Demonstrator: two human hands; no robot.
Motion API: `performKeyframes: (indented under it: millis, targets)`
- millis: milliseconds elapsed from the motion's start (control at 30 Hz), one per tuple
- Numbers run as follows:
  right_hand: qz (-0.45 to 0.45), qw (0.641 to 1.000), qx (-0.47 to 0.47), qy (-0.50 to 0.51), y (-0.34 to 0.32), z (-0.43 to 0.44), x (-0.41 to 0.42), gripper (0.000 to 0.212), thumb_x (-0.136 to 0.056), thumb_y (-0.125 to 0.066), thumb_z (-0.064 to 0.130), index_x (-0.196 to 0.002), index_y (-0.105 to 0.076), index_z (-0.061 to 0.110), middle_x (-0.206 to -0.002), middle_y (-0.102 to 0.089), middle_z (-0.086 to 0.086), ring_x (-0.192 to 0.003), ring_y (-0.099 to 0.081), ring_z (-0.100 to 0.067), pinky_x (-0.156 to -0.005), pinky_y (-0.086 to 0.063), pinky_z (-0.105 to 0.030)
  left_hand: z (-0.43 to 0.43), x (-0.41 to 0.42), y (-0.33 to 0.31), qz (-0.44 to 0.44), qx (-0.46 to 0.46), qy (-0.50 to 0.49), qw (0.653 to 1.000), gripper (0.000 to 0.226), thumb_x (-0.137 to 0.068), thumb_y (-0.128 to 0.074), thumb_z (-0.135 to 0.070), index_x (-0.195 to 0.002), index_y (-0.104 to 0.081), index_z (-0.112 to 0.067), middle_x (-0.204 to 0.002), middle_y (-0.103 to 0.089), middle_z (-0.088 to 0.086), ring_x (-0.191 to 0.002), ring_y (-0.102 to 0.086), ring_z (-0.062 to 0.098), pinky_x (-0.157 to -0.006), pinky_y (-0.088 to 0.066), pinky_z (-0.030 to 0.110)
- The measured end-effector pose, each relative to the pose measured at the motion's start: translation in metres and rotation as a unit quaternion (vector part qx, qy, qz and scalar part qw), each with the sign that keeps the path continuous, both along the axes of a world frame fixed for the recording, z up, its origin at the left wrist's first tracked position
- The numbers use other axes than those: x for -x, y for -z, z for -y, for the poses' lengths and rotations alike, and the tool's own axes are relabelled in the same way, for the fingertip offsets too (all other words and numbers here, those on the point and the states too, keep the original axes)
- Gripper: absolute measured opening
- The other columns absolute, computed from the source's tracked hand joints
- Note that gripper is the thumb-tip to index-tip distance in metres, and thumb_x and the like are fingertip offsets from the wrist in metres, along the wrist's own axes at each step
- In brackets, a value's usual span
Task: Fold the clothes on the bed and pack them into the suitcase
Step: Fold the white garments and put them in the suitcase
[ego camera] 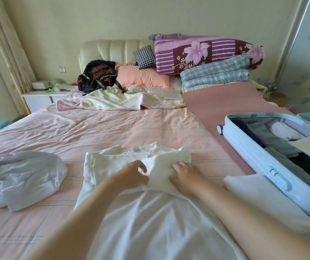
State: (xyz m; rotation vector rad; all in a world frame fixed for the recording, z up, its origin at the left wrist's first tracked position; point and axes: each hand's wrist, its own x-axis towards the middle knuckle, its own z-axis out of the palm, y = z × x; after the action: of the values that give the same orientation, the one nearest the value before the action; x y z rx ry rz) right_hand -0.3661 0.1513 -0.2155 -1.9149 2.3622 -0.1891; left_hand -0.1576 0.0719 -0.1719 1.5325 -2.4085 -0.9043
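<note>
Two bare hands work on a white shirt (131,212) spread in the middle of the bed (112,128), its collar pointing toward twelve o'clock. The left hand (134,174) pinches a fold of the shirt's cloth between thumb and fingers, gripping it. The right hand (185,176) lies just beside it at three o'clock, fingers spread loose and pressed flat on the folded sleeve, grasping nothing. Both side edges of the shirt are turned inward.

At nine o'clock from the shirt lies a crumpled white garment (19,177), apart from it on the pink checked sheet. At three o'clock a folded white piece (259,196) rests against the wall of the open pale blue suitcase (253,147), which lies on the bed's right edge. Inside the suitcase lie folded clothes in grey, dark blue, white and cream.

At twelve o'clock, by the headboard, sit a black backpack (97,76), a peach pillow (142,77), a loose cream blanket (116,100) and a stack of folded quilts (206,55).
</note>
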Motion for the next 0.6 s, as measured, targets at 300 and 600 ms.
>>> performKeyframes:
  millis: [300,600]
  targets:
    - [-0.031,0.994,0.102,0.015,-0.02,0.026,0.013,0.039,-0.096,-0.041,0.013,-0.132,-0.051,0.023,-0.136,-0.047,-0.002,-0.118,-0.053,-0.026,-0.094,-0.04,-0.035,0.022,0.027,0.001,0.078,0.181,-0.017,0.98,0.032,-0.099,-0.047,-0.039,-0.125,-0.059,-0.024,-0.128,-0.06,0.002,-0.117,-0.056,0.024,-0.091,-0.045,0.034]
    - [0.021,0.997,0.074,0.016,-0.006,0.068,0.05,0.052,-0.101,-0.041,0.02,-0.152,-0.031,0.027,-0.148,-0.043,-0.002,-0.118,-0.059,-0.029,-0.091,-0.049,-0.039,0.073,0.044,0.032,-0.116,0.172,-0.064,0.976,0.016,-0.095,-0.051,-0.018,-0.088,-0.064,-0.013,-0.08,-0.061,0.004,-0.086,-0.06,0.031,-0.07,-0.041,0.034]
